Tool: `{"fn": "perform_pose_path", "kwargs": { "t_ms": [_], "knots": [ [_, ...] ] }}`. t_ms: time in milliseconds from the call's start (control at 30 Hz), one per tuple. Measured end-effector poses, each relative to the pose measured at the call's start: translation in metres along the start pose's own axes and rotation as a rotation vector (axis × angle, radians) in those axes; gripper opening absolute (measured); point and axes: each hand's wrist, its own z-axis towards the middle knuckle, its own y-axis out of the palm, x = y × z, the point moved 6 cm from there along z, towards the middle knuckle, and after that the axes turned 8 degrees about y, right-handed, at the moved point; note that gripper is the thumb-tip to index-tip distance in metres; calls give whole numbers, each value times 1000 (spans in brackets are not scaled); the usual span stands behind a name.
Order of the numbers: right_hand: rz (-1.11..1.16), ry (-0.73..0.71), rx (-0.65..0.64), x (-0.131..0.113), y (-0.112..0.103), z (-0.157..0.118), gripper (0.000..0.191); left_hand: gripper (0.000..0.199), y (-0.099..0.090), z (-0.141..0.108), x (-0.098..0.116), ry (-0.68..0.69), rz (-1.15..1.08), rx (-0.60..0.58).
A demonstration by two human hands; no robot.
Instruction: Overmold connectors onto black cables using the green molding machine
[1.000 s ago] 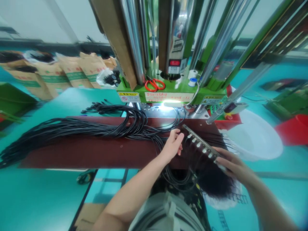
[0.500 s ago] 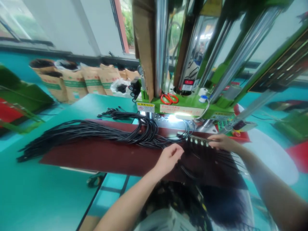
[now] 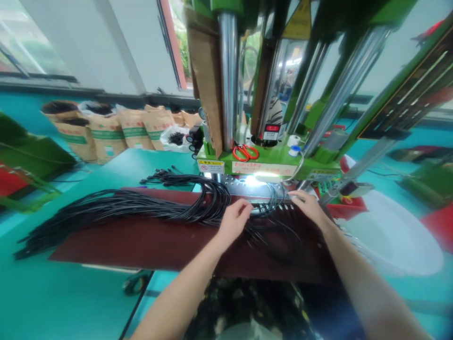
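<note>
A narrow metal bar (image 3: pixel 262 206) with a row of shiny fittings lies across the front of the lit press bed. My left hand (image 3: pixel 233 218) is closed, its thumb and fingers pinched at the bar's left end. At the right end, my right hand (image 3: pixel 308 207) has its fingertips closed on the bar, palm down. Thin black cables (image 3: pixel 272 231) trail from the bar toward me over the dark red board (image 3: pixel 141 245). A thick bundle of black cables (image 3: pixel 116 205) lies to the left, its near end looping close to my left hand.
The green press (image 3: pixel 307 165) stands just beyond my hands, with steel columns above. Orange-handled scissors (image 3: pixel 245 152) and a blue-and-white spool (image 3: pixel 294 150) rest on it. A red bin (image 3: pixel 347 208) and a white round surface (image 3: pixel 399 236) are right. Paper sacks (image 3: pixel 106 137) stand behind.
My left hand has moved up and left to the bar's left end. My right hand has shifted forward and left, and the bar now sits nearer the press bed.
</note>
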Motion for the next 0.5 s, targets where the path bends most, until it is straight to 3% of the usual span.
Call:
{"fn": "perform_pose_path", "kwargs": {
  "t_ms": [100,267,500],
  "knots": [
    [56,102,169,19,-8,-8,38,20,1,31,-4,75,140,-19],
    [88,144,277,29,-12,-13,35,17,18,76,-34,3,210,-66],
    [24,46,298,21,-18,-9,26,16,30,88,-71,-29,172,-66]
  ]
}}
